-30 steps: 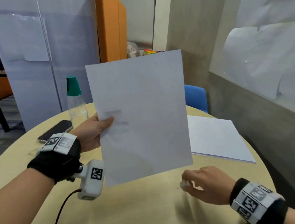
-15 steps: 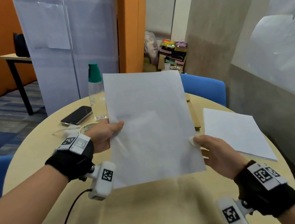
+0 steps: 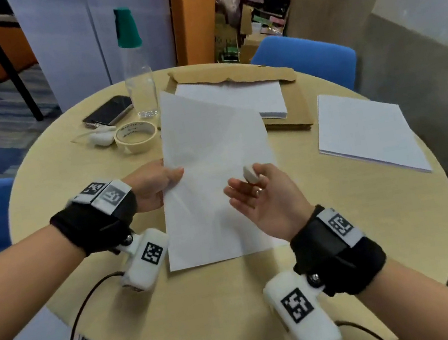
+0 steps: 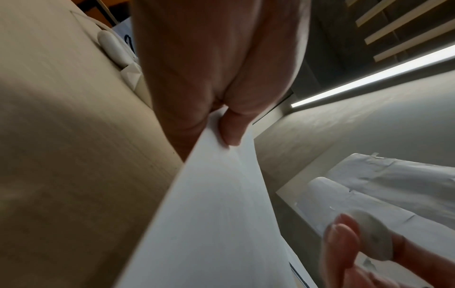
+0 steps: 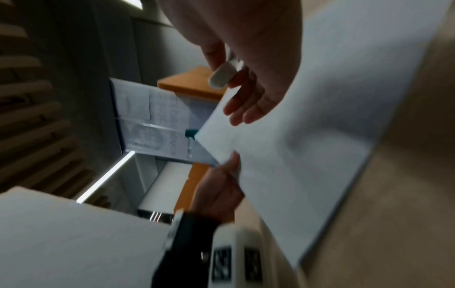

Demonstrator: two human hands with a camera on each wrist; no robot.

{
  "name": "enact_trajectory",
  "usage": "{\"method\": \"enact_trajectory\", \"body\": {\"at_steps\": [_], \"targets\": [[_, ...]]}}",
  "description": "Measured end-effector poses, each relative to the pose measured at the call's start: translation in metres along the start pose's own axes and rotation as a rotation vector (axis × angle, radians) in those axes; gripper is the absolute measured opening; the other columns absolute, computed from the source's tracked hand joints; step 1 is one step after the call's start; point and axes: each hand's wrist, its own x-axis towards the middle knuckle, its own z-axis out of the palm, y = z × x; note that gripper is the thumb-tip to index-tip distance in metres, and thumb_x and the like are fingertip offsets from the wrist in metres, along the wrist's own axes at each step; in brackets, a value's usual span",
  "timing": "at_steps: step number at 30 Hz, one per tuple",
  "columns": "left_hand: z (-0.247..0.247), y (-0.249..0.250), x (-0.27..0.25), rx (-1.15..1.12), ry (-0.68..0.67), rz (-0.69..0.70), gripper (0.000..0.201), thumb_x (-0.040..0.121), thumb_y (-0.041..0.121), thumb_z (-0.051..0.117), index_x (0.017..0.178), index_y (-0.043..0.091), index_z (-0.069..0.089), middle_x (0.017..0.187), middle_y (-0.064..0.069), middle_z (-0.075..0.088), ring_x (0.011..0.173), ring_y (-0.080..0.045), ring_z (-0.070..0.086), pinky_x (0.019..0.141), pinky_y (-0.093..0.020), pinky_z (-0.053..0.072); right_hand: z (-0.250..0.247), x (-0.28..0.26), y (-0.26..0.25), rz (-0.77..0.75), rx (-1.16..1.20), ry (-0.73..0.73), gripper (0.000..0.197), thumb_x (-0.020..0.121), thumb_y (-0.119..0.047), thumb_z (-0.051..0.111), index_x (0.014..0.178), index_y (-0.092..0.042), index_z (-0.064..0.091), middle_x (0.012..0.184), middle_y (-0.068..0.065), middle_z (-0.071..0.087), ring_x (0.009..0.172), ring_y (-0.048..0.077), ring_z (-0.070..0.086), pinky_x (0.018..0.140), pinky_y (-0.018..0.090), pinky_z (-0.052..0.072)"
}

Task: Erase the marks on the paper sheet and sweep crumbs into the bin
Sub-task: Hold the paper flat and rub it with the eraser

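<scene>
Your left hand (image 3: 154, 186) pinched the paper sheet (image 3: 218, 176) at its left edge, thumb on top and the other fingers under it. The sheet was tilted, with its far end lifted off the round table (image 3: 347, 238) and its near edge low, close to the tabletop. Its long way ran away from you, leaning a little to the right.

Your right hand (image 3: 266, 201) was palm up, right over the near right part of the sheet. Its thumb and first finger pinched a small white eraser (image 3: 250, 173), and the other fingers were loose and spread. I could not tell if they touched the paper.

So the paper lay just under and to the left of the eraser hand, which was closer to the middle of the sheet. No marks showed clearly on the sheet. No bin was in sight.
</scene>
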Motion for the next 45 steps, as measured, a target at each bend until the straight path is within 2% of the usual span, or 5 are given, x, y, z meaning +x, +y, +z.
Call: {"method": "enact_trajectory", "body": {"at_steps": [16, 24, 31, 39, 45], "targets": [[-0.015, -0.024, 0.010, 0.820, -0.030, 0.067, 0.118, 0.068, 0.000, 0.075, 0.147, 0.027, -0.008, 0.142, 0.000, 0.035, 0.127, -0.024, 0.042, 0.109, -0.042, 0.036, -0.051, 0.021, -0.016, -0.303, 0.090, 0.598, 0.019, 0.091, -0.021, 0.046, 0.076, -0.009, 0.051, 0.078, 0.005, 0.053, 0.064, 0.016, 0.053, 0.058, 0.026, 0.046], [-0.010, -0.021, 0.015, 0.882, -0.011, 0.087, 0.118, 0.063, 0.002, 0.081, 0.147, 0.020, 0.000, 0.144, -0.001, 0.031, 0.132, -0.024, 0.037, 0.110, -0.040, 0.035, 0.013, -0.004, 0.057, 0.298, -0.145, -0.144, 0.021, 0.091, -0.021, 0.050, 0.080, -0.006, 0.059, 0.087, 0.014, 0.065, 0.079, 0.025, 0.064, 0.079, 0.032, 0.054], [-0.012, -0.020, 0.018, 0.930, -0.010, 0.021, 0.118, 0.066, 0.010, 0.081, 0.147, 0.025, -0.002, 0.145, 0.001, 0.034, 0.131, -0.025, 0.039, 0.109, -0.043, 0.037, -0.047, 0.015, -0.008, -0.297, 0.099, 0.594, 0.020, 0.089, -0.016, 0.047, 0.069, -0.014, 0.049, 0.071, 0.002, 0.049, 0.061, 0.014, 0.049, 0.052, 0.022, 0.042], [-0.011, -0.023, 0.016, 0.939, 0.022, 0.060, 0.115, 0.060, 0.013, 0.085, 0.145, 0.019, 0.009, 0.141, -0.003, 0.040, 0.127, -0.025, 0.044, 0.107, -0.042, 0.038, 0.016, -0.002, 0.058, 0.291, -0.119, -0.150, 0.018, 0.091, -0.022, 0.048, 0.083, -0.008, 0.056, 0.089, 0.013, 0.064, 0.081, 0.025, 0.064, 0.079, 0.030, 0.054], [-0.014, -0.023, 0.015, 1.002, 0.006, 0.032, 0.109, 0.069, 0.018, 0.080, 0.147, 0.021, 0.004, 0.143, -0.001, 0.039, 0.129, -0.024, 0.043, 0.109, -0.041, 0.036, -0.031, 0.027, 0.009, -0.224, 0.050, 0.545, 0.024, 0.089, -0.017, 0.050, 0.066, -0.012, 0.053, 0.053, 0.004, 0.056, 0.056, 0.018, 0.052, 0.048, 0.025, 0.042]]}}
